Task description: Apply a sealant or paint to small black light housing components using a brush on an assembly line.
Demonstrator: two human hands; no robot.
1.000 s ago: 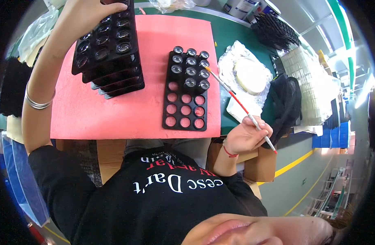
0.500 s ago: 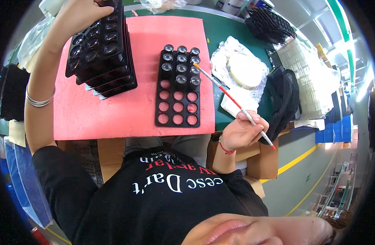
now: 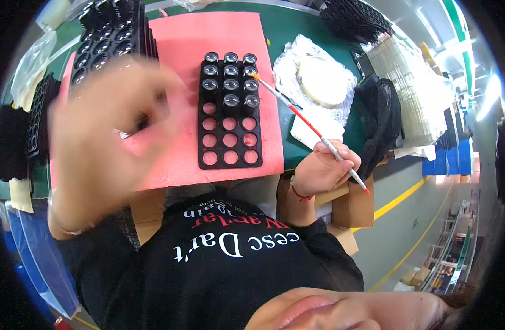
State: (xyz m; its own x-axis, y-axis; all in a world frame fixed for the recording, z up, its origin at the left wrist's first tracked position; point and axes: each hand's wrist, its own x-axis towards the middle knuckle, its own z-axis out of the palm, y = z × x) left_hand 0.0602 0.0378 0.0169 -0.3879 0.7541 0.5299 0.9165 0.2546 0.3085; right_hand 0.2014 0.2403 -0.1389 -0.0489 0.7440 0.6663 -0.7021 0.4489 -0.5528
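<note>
My right hand (image 3: 328, 164) is closed round a thin white-and-red paintbrush (image 3: 306, 122). Its orange tip lies over the right column of lenses, apparently by the second lens (image 3: 250, 72); contact cannot be made out. Those clear-topped black lens pieces (image 3: 230, 100) fill the far holes of a black tray (image 3: 219, 166), while pink shows through the nearer holes. Left of that tray, my left hand (image 3: 107, 132) is raised and smeared by motion. It covers the near part of a stack of black lens trays (image 3: 101, 47). Whether it holds anything cannot be made out.
A pink foam mat (image 3: 175, 38) lies on the green table (image 3: 285, 22). Right of it are a pale round disc (image 3: 321, 81) on crumpled wrap, black mesh cloth (image 3: 380, 118) and stacked clear trays (image 3: 406, 88). More black trays (image 3: 41, 118) stand at the left edge.
My left hand has come off the tray stack and swung nearer to me. The brush stays in my right hand by the same lenses. The whole view has shifted slightly.
</note>
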